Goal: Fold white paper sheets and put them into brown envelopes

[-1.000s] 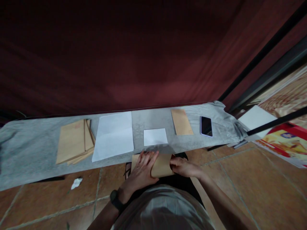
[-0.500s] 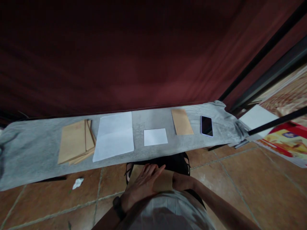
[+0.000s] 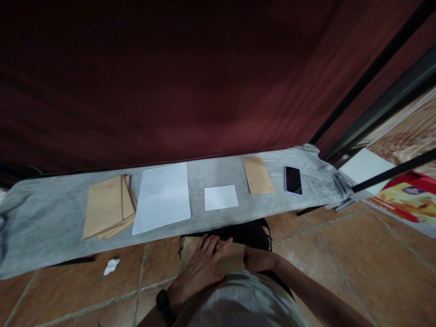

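A brown paper envelope (image 3: 231,262) rests on my lap, close against my body. My left hand (image 3: 206,254) lies flat over it, fingers stretched out, with a dark watch on the wrist. From the right, my right hand (image 3: 254,260) reaches the envelope's right edge; its fingers are hidden under or inside the paper. On the narrow table ahead lie a white card (image 3: 221,197), another brown envelope (image 3: 258,175), white paper sheets (image 3: 162,197) and a pile of brown envelopes (image 3: 104,206).
A phone (image 3: 293,180) lies toward the right of the grey-covered table (image 3: 47,218). Beyond stands a dark red curtain (image 3: 177,91). A black bar (image 3: 391,175) and a red and yellow package (image 3: 408,200) are at right. Crumpled white paper (image 3: 111,266) is on the tiled floor.
My left hand and forearm have shifted very slightly on the envelope. The view has tilted a little, so the table's things appear slightly lower.
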`<action>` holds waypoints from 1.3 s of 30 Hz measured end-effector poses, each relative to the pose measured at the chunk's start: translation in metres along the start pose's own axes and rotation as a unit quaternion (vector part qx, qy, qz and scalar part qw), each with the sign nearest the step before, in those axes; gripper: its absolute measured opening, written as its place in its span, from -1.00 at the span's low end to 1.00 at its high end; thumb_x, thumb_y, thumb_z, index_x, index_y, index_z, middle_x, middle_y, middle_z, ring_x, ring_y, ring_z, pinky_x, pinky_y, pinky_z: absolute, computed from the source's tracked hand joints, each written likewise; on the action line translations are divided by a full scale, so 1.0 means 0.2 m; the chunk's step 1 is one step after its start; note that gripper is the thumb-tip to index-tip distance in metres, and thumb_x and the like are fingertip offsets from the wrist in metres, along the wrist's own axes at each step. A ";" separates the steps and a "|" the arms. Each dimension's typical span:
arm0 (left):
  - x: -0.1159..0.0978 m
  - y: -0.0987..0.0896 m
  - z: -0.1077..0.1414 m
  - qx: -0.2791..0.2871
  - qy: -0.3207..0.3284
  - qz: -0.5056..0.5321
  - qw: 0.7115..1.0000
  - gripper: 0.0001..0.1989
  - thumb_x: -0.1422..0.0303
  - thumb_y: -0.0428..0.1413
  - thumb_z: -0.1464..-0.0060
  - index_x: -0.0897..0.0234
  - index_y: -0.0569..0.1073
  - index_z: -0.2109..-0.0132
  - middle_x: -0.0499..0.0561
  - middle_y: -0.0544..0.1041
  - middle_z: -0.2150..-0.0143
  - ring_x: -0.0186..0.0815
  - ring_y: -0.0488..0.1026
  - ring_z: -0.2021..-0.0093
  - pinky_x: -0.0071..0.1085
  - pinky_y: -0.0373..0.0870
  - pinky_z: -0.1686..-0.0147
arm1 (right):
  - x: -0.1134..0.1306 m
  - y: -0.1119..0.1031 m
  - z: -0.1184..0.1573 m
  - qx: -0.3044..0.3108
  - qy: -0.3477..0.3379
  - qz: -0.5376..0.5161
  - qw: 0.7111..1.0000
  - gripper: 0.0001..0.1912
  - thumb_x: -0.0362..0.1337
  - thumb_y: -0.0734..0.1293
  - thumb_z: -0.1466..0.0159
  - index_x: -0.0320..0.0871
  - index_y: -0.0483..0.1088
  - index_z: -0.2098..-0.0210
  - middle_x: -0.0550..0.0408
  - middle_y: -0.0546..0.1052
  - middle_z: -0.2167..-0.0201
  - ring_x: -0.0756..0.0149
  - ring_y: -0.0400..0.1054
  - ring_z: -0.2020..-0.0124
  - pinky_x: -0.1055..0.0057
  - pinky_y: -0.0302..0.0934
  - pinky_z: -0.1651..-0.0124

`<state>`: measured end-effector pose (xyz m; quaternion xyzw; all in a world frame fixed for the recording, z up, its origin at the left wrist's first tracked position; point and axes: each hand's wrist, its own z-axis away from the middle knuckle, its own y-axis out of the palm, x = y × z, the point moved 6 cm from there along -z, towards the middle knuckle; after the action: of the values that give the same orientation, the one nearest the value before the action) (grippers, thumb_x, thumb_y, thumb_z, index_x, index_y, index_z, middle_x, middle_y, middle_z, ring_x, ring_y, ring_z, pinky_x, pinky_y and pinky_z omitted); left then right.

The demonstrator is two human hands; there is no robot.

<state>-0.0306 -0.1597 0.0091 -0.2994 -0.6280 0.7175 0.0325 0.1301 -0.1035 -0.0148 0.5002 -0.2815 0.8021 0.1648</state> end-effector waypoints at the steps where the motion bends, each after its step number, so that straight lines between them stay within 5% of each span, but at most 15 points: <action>1: 0.00 -0.02 0.00 -0.008 -0.010 -0.008 1.000 -0.01 0.09 0.29 -0.02 -0.04 -0.04 -0.48 0.14 0.33 -0.26 0.05 0.25 -0.28 0.13 0.13 -0.31 | 0.01 0.00 0.00 0.016 -0.001 -0.002 1.000 -0.76 -0.34 0.44 -0.11 -0.09 0.59 0.20 0.11 0.65 0.29 0.24 0.53 0.23 0.38 0.41 0.13; 6: 0.09 -0.20 0.01 -0.091 -0.072 -0.077 0.990 -0.03 0.22 0.26 -0.02 0.05 -0.04 -0.48 0.18 0.40 -0.17 0.07 0.32 -0.22 0.09 0.13 -0.29 | 0.08 -0.15 -0.06 -0.014 -0.047 -0.026 0.998 -0.80 -0.24 0.34 -0.27 -0.07 0.56 0.15 0.14 0.63 0.29 0.28 0.50 0.20 0.40 0.38 0.09; 10: 0.25 -0.35 0.04 -0.153 -0.142 -0.129 0.969 0.06 0.19 0.28 0.02 0.17 -0.12 -0.49 0.24 0.40 -0.15 0.13 0.35 -0.16 0.07 0.19 -0.23 | 0.09 -0.43 -0.21 -0.245 0.000 0.068 0.967 -0.69 -0.17 0.21 -0.39 -0.10 0.47 -0.03 0.06 0.61 0.19 0.29 0.51 0.23 0.37 0.38 0.12; 13: 0.35 -0.42 0.04 -0.174 -0.171 -0.145 0.959 0.06 0.16 0.25 -0.01 0.19 -0.16 -0.49 0.25 0.38 -0.17 0.14 0.32 -0.20 0.08 0.15 -0.25 | 0.10 -0.55 -0.35 -0.338 0.083 0.170 0.922 -0.62 -0.14 0.25 -0.39 -0.20 0.38 -0.11 -0.14 0.53 -0.01 0.20 0.49 0.09 0.30 0.34 -0.02; 22: 0.53 -0.37 0.02 -0.168 -0.224 -0.137 0.950 0.08 0.19 0.28 0.01 0.16 -0.15 -0.50 0.23 0.31 -0.21 0.10 0.25 -0.26 0.13 -0.01 -0.32 | 0.11 -0.48 -0.58 -0.382 0.169 0.312 0.853 -0.47 -0.09 0.44 -0.24 -0.27 0.33 -0.07 -0.36 0.48 -0.04 -0.09 0.43 -0.05 0.18 0.32 -0.02; 32: 0.56 -0.33 0.03 -0.150 -0.254 -0.100 0.950 0.13 0.24 0.30 0.05 0.14 -0.21 -0.49 0.21 0.28 -0.26 0.08 0.21 -0.31 0.10 -0.03 -0.33 | 0.00 -0.54 -0.56 -0.423 0.055 0.081 0.901 -0.87 -0.24 0.36 -0.23 -0.10 0.40 0.22 -0.08 0.57 0.18 0.08 0.47 0.08 0.23 0.30 -0.04; 39: 0.56 -0.32 0.04 -0.138 -0.269 -0.114 0.946 0.12 0.22 0.30 0.04 0.17 -0.20 -0.49 0.23 0.28 -0.27 0.07 0.20 -0.32 0.07 -0.04 -0.34 | -0.02 -0.53 -0.38 -0.416 -0.048 -0.113 0.901 -0.64 0.02 0.24 -0.29 -0.11 0.42 0.13 0.00 0.58 0.21 0.17 0.47 0.22 0.33 0.43 0.30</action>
<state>-0.1469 -0.1061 0.0238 -0.0237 -0.7363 0.6691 -0.0981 0.1357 0.0274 -0.0139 0.4526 -0.5392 0.5628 0.4333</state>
